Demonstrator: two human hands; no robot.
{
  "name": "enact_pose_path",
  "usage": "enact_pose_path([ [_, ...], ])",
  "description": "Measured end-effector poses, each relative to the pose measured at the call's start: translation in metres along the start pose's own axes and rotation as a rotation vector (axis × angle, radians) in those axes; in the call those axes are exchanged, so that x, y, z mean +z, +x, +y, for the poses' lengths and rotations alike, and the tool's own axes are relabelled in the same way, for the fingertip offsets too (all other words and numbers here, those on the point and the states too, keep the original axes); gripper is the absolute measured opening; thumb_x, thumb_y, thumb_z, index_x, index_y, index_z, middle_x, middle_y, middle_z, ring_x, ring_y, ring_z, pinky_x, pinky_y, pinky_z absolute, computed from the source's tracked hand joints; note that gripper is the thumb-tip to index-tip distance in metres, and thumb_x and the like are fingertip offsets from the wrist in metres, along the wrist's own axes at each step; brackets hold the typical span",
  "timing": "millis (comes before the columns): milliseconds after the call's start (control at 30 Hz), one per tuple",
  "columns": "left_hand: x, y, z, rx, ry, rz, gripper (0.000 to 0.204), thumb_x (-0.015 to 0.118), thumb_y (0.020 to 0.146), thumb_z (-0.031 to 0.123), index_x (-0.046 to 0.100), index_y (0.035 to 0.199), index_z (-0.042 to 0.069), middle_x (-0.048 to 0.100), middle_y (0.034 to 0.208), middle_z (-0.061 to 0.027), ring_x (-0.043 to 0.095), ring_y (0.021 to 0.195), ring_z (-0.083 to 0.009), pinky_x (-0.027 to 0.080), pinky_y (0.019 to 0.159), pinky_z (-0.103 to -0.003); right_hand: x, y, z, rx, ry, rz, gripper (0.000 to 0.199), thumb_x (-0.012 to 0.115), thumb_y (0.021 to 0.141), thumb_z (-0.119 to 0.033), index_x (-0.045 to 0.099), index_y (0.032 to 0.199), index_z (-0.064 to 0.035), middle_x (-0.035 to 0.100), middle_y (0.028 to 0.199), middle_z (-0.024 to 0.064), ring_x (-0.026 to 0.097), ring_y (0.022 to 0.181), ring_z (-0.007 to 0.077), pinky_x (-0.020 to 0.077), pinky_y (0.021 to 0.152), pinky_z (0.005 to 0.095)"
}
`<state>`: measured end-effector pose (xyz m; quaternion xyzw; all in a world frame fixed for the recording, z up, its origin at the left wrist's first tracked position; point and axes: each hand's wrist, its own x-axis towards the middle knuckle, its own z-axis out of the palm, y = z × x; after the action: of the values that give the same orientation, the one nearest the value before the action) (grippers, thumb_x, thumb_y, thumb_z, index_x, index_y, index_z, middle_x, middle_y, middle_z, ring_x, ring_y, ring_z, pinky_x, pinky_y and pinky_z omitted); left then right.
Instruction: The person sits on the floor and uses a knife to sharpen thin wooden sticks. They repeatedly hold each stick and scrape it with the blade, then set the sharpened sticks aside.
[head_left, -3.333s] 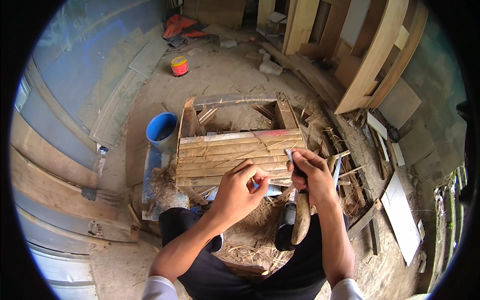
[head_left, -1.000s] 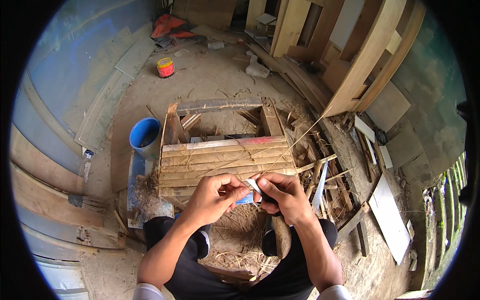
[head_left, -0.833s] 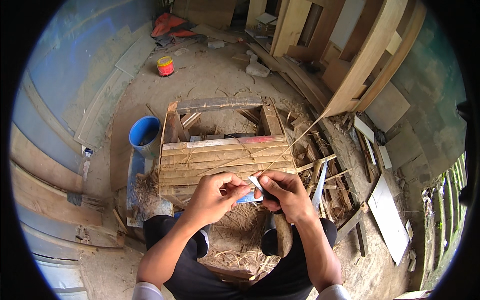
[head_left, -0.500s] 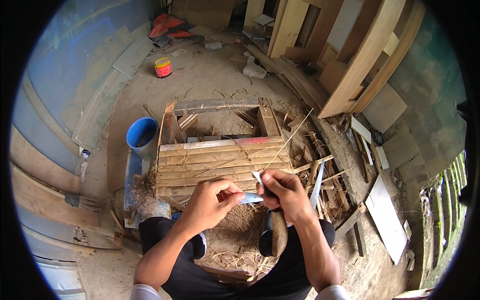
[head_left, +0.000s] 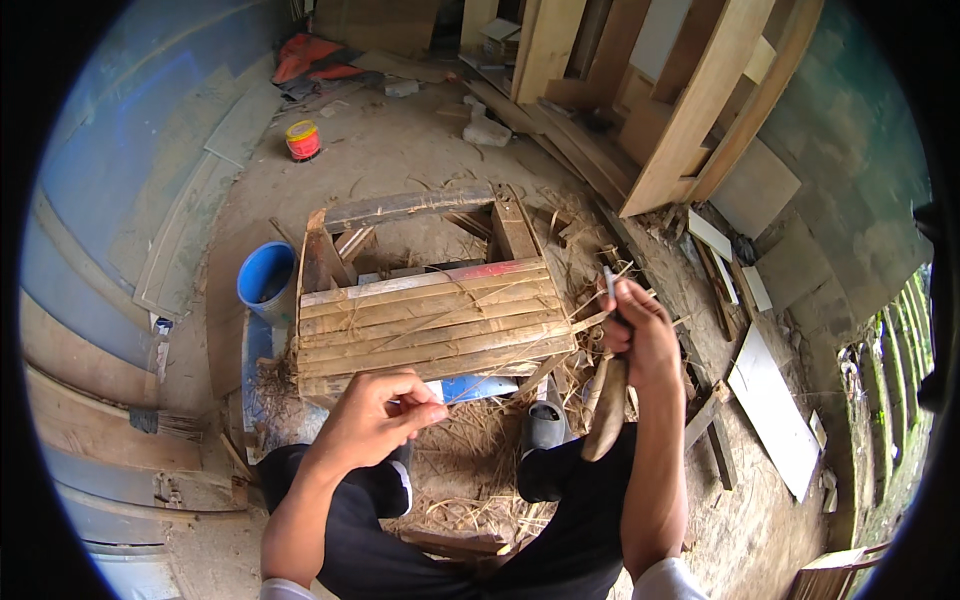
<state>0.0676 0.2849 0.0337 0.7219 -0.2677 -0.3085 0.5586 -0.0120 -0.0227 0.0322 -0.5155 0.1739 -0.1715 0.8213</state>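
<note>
Here thin strip (head_left: 520, 365) stretched between left hand (head_left: 375, 415), right hand (head_left: 635, 335) fingers.

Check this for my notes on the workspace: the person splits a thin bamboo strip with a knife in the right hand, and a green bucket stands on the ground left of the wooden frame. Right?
Not quite. In the head view the bucket left of the wooden frame is blue, not green. The rest holds: the right hand grips a knife, and the left hand pinches the thin bamboo strip.
</note>
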Motion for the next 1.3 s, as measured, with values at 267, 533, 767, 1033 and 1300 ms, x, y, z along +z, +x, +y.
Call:
enact_pose_path([
  [267,-0.016,-0.002,-0.018,0.06,-0.049,0.197,0.01,0.069,0.086,0.008,0.065,0.084,-0.001,0.059,0.069,0.0,0.05,0.057,-0.0032,0.04,0.05,-0.019,-0.037,0.004,-0.015,-0.135,0.078,0.246,0.018,0.05,0.098,-0.018,0.058,0.104,-0.0023,0.055,0.082,0.0002,0.037,0.053,0.0036,0.0299,0.044,0.0178],
  [533,0.019,0.03,-0.01,0.418,0.227,0.376,0.005,0.069,0.083,-0.001,0.064,0.083,-0.001,0.059,0.077,-0.0015,0.057,0.067,-0.0053,0.043,0.055,-0.02,0.093,-0.037,0.046,0.235,-0.147,-0.361,0.027,0.051,0.098,-0.021,0.06,0.114,0.0,0.057,0.074,0.0012,0.038,0.052,0.0054,0.0281,0.046,0.0201],
  [767,0.021,0.028,0.0,0.326,0.208,0.256,0.008,0.068,0.085,0.003,0.065,0.085,-0.004,0.057,0.075,-0.0009,0.056,0.064,-0.0056,0.043,0.055,-0.021,0.073,-0.025,0.04,0.163,-0.071,-0.29,0.029,0.052,0.098,-0.025,0.058,0.079,-0.004,0.039,0.057,-0.0052,0.03,0.047,0.0041,0.0208,0.044,0.021],
  [1033,0.006,0.015,0.0,0.033,-0.136,-0.01,0.013,0.067,0.088,0.01,0.066,0.087,-0.002,0.057,0.068,0.0008,0.05,0.055,-0.0038,0.041,0.047,-0.019,0.033,-0.019,0.011,0.097,-0.032,-0.166,0.022,0.053,0.097,-0.023,0.057,0.086,-0.0043,0.053,0.07,-0.0033,0.035,0.048,0.0023,0.025,0.043,0.0179],
  [1300,-0.01,0.002,-0.007,-0.094,-0.233,-0.099,0.015,0.068,0.087,0.011,0.065,0.086,-0.003,0.06,0.071,-0.0023,0.051,0.054,-0.0044,0.041,0.046,-0.019,0.015,-0.018,0.0,0.109,-0.062,-0.131,0.019,0.053,0.097,-0.02,0.06,0.101,-0.0028,0.054,0.071,-0.0031,0.035,0.047,0.0028,0.0256,0.042,0.0178],
])
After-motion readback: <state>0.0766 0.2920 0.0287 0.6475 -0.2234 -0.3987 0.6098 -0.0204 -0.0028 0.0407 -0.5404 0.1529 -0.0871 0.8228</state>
